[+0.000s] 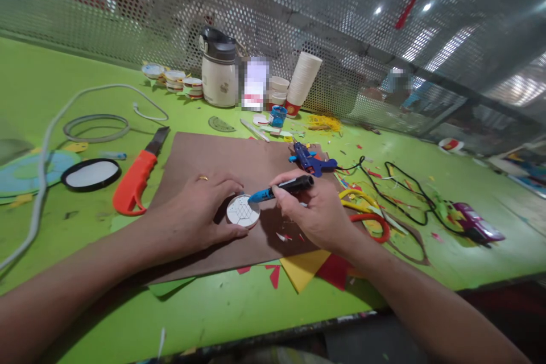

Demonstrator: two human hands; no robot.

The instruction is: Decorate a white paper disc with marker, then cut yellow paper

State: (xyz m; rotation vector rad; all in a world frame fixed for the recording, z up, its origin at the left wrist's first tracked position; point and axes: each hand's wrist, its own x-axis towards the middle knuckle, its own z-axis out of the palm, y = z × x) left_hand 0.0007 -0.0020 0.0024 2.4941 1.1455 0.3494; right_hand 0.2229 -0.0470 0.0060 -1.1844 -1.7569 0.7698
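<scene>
"Along the left side, what comes first?"

"A white cable [41,168], then an orange-handled blade [134,182], both on the green tabletop [230,313]. Next, over a brown sheet [205,153], the left grip [202,205] curls round a small white disc [243,213], fingers by its far edge, thumb at its near edge."

"How would that disc handle?"

"I'd guess light and fairly stiff, perhaps easily dented. The edge is the place to hold it; fingers on the face could smear the dark crossed lines."

"And to its right?"

"The right grip [319,207] is closed on a blue-and-black marker [281,189], pinched along the barrel and slanting down to the disc. That should be light and rigid, maybe a bit slick, best held low for control. Beyond lie a blue glue gun [313,162] and a red-ringed handle [386,233]."

"What can't you make out?"

"Leftmost, the cable runs out of view. The disc's underside is hidden, so I can't judge its depth. Whether the marker's tip touches the face or hovers just above, I can't tell. Some right fingers are tucked out of sight, and the red-ringed handle's far end is covered by the wrist."
</scene>
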